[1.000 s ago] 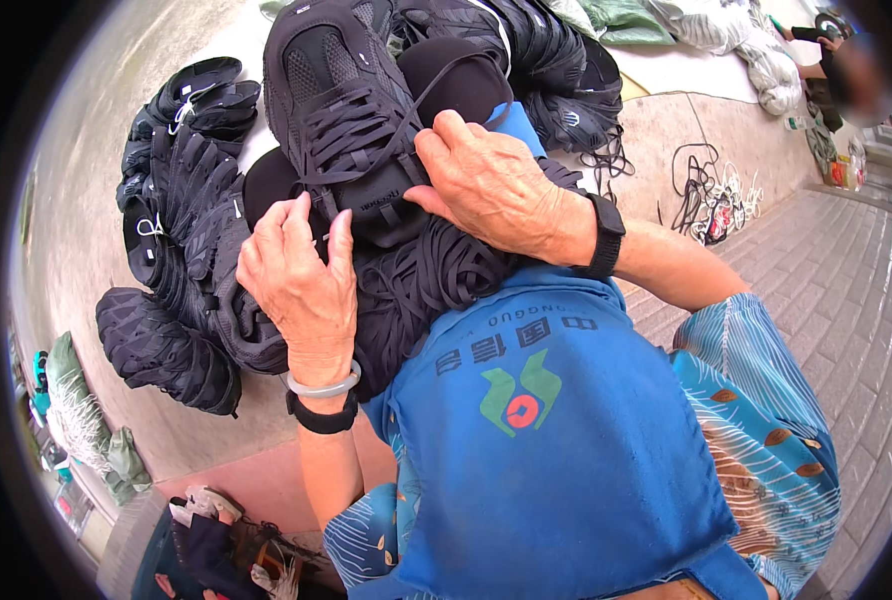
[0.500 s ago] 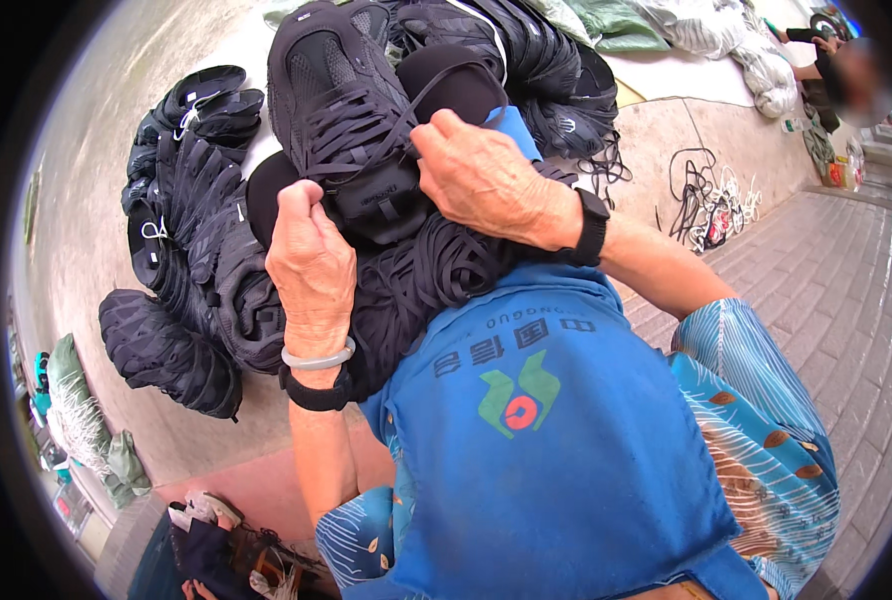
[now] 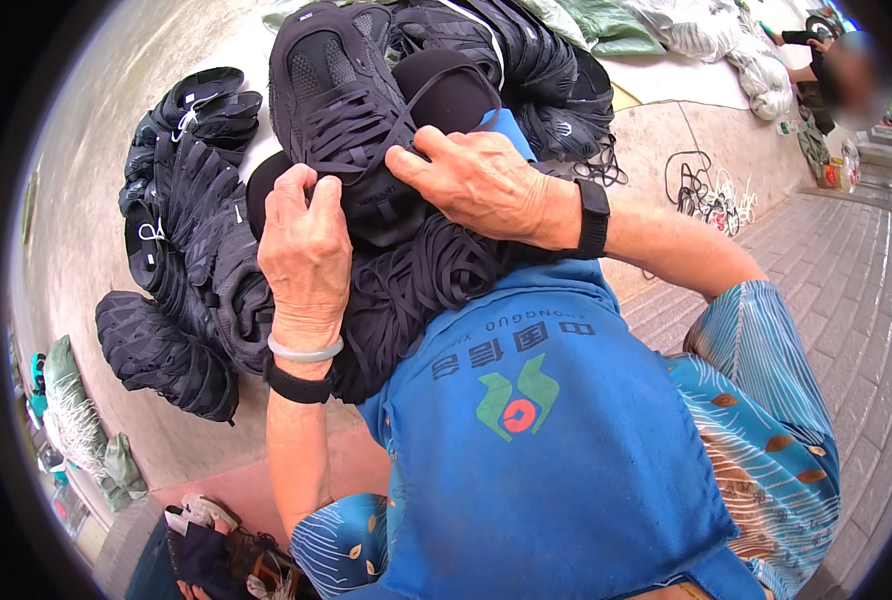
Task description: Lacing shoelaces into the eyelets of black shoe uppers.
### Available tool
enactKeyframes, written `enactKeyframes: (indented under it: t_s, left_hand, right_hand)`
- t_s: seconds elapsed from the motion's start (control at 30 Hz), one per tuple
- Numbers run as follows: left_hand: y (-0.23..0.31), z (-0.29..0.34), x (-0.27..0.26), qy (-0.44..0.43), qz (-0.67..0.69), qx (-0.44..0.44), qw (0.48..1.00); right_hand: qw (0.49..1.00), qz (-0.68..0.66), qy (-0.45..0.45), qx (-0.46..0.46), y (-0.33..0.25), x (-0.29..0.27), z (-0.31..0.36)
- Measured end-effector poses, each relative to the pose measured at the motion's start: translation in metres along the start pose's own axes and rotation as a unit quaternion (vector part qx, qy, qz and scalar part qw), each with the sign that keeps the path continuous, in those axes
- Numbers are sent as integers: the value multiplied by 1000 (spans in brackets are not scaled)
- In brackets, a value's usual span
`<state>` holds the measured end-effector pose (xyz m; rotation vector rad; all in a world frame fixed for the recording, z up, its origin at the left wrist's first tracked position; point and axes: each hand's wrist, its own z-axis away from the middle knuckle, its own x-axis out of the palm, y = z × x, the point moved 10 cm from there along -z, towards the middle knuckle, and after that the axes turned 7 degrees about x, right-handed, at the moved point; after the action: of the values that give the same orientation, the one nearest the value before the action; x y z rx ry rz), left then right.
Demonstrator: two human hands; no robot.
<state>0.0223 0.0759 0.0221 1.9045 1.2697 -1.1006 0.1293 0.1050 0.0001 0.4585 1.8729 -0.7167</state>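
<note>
A black sneaker [image 3: 341,95] lies before me with its toe pointing away, its black laces [image 3: 351,125] crossing the tongue. At the right of its collar, my right hand [image 3: 486,185] is closed, thumb and forefinger pinching a lace that loops up from the shoe. On the left side of the collar my left hand [image 3: 306,245] has its fingers curled in; whatever they hold is hidden behind them. A thick bundle of loose black laces [image 3: 436,265] rests below the shoe, over the top of my blue apron [image 3: 566,470].
Rows of black sneakers [image 3: 181,190] curve round on the left, with more shoes [image 3: 536,60] behind. Cut laces [image 3: 716,195] lie heaped on the ground at right. Plastic sacks [image 3: 701,30] stand at the back. A person [image 3: 846,75] is at the far right.
My right hand has moved a little left and closer to the shoe's collar. My left hand has shifted slightly, its thumb and forefinger parting somewhat.
</note>
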Motion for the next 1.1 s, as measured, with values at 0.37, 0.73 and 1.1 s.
enactKeyframes:
  t_s: [0.37, 0.73, 1.1]
  left_hand:
    - [7, 8, -23, 76, 196, -42, 977]
    - [86, -17, -99, 170, 421, 83, 887]
    - [34, 18, -31, 37, 530, -166, 831]
  right_hand:
    - [996, -59, 37, -60, -9, -18, -16]
    - [772, -620, -107, 94, -22, -45, 0]
    - [784, -581, -191, 105, -19, -49, 12]
